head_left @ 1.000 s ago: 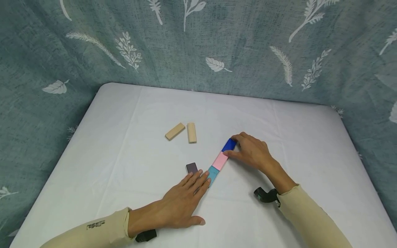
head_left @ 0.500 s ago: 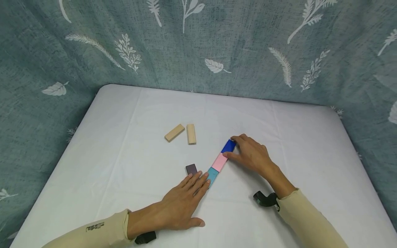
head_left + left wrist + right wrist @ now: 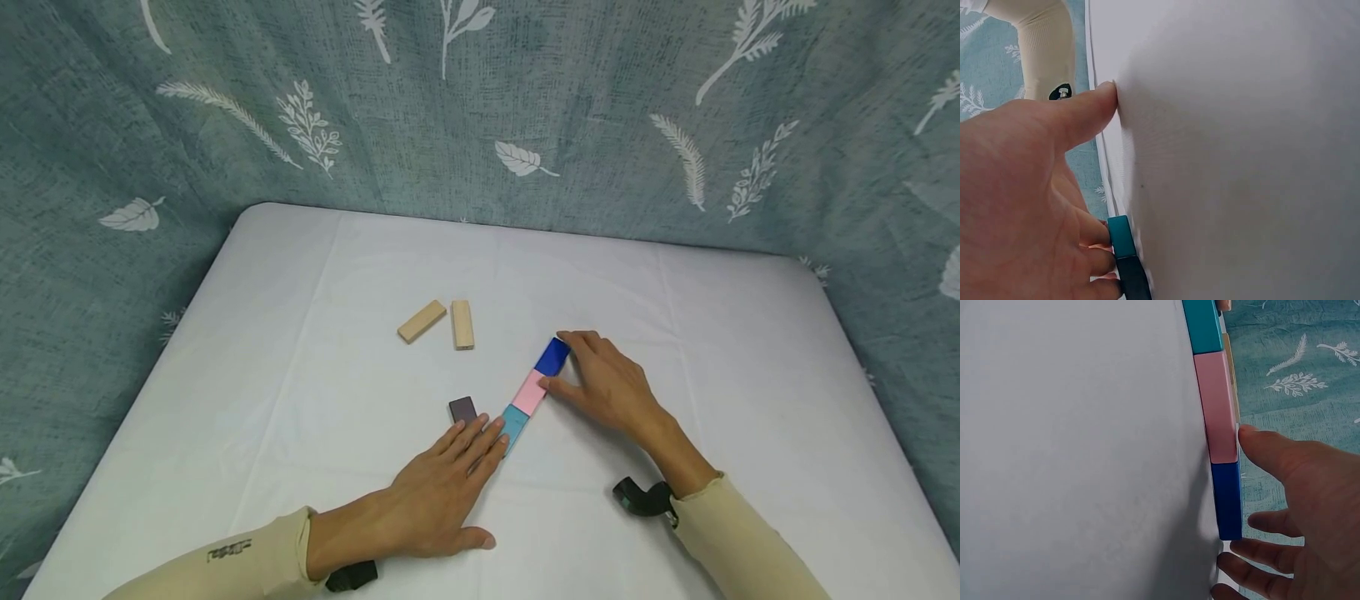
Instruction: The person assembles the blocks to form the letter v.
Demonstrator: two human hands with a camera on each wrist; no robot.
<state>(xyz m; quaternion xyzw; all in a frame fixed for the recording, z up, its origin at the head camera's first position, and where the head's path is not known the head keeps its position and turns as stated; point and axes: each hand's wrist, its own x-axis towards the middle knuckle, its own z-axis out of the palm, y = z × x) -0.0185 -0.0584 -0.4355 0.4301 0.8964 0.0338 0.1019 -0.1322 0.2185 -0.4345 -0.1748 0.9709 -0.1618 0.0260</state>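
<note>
A diagonal row on the white tabletop [image 3: 360, 392] joins a blue block [image 3: 552, 357], a pink block [image 3: 528, 392] and a teal block [image 3: 514, 426] end to end. My left hand [image 3: 435, 508] lies flat, its outstretched fingertips over the near part of the teal block and over a dark grey block [image 3: 462, 409], partly hidden beneath them. My right hand [image 3: 607, 383] reaches along the row's right side. Its index finger is at the blue block's far end, its thumb beside the pink block [image 3: 1216, 406]. The fingers are loosely bent and not closed round the blue block [image 3: 1227, 500].
Two plain wooden blocks, a slanted one [image 3: 422, 322] and a straighter one [image 3: 462, 325], lie farther back. A green leaf-patterned cloth [image 3: 450, 125] hangs behind the table. Black wrist cameras, such as the right one [image 3: 643, 497], stick out below the sleeves.
My right hand has shifted slightly toward me, its knuckles lower and its fingers farther from the blue block's top. The left hand and the row of blocks look unchanged.
</note>
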